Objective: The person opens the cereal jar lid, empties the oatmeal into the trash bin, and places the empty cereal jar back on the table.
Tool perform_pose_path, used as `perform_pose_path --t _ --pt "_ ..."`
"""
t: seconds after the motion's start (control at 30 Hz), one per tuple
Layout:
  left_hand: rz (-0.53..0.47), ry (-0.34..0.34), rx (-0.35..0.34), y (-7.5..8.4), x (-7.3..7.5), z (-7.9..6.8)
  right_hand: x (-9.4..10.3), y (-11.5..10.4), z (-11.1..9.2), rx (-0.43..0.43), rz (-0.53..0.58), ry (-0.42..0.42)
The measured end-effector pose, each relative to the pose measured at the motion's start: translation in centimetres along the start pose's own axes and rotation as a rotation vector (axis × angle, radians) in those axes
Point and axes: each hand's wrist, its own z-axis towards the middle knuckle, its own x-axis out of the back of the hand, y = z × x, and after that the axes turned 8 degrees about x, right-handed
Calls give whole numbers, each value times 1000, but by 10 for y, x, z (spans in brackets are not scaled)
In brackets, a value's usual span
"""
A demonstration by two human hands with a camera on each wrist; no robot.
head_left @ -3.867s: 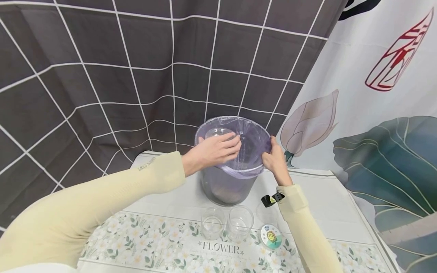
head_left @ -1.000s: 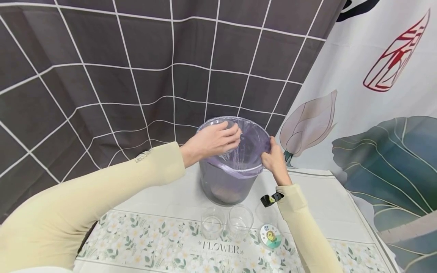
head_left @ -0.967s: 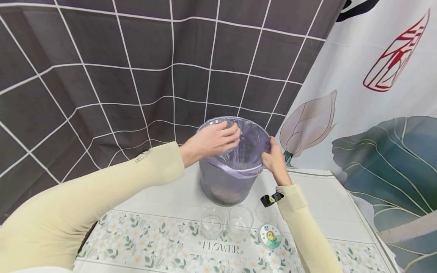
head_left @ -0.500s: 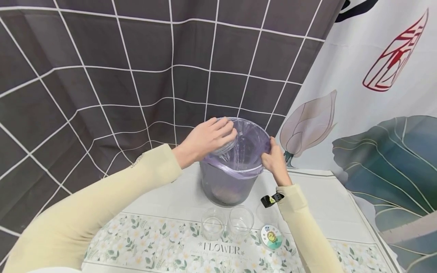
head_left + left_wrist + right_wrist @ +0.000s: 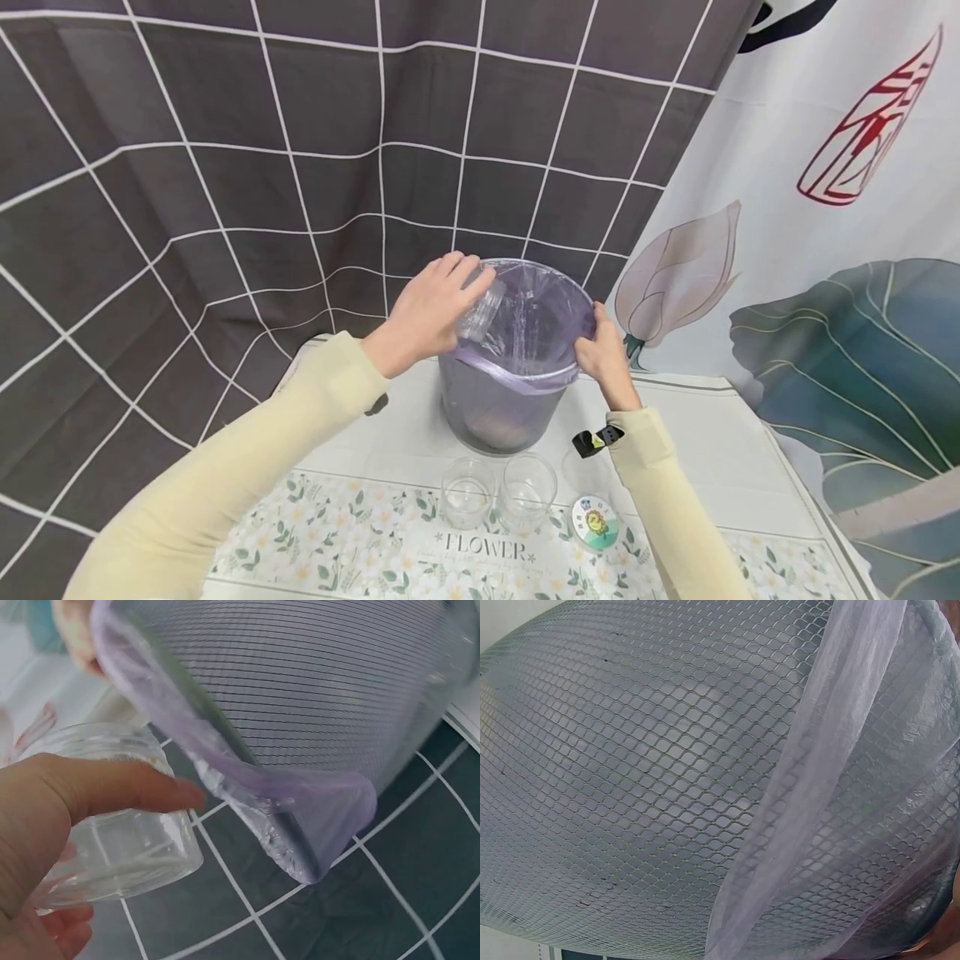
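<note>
My left hand (image 5: 427,307) holds a clear plastic jar (image 5: 482,318) with fingers curled round its side. The jar is tipped over at the left of the mouth of a mesh waste bin (image 5: 495,412). In the left wrist view the jar (image 5: 142,847) looks see-through, with the thumb across its side, beside the bin's rim. A thin purple bag (image 5: 517,379) lines the bin and is folded over that rim. My right hand (image 5: 606,354) grips the rim at the right, thumb outside the bag. Bin mesh (image 5: 667,765) fills most of the right wrist view.
Two clear jars (image 5: 467,493) stand side by side in front of the bin. Right of them is a round disc (image 5: 595,522) printed with a sunflower, with a faint clear outline behind it. A flowered cloth (image 5: 337,525) covers the table; a dark checked curtain (image 5: 315,192) hangs behind.
My left hand has shifted left and rotated, tipping the jar from its earlier position over the bin's mouth. The right hand keeps its hold on the rim.
</note>
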Motion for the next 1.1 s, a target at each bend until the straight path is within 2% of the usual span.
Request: perform_pose_path --t 0.13,0.23,0.43,0.6,0.73,0.97,1.1 --pt "-120 19 130 -2 -1 -4 -1 1 0 -9 10 1" --pt "-187 4 197 -2 -2 -9 -2 1 0 -8 21 3" --pt "-300 -18 308 2 -4 -16 -1 0 0 -7 11 3" --pt "-427 13 405 5 -8 -20 -1 0 0 -4 -3 8" --pt "-531 32 452 9 -12 -24 -1 0 0 -10 -4 2" --pt "-674 -30 580 15 -16 -33 -2 0 1 -2 3 9" --pt "-737 -35 645 19 -17 -37 -2 0 0 -7 5 6"
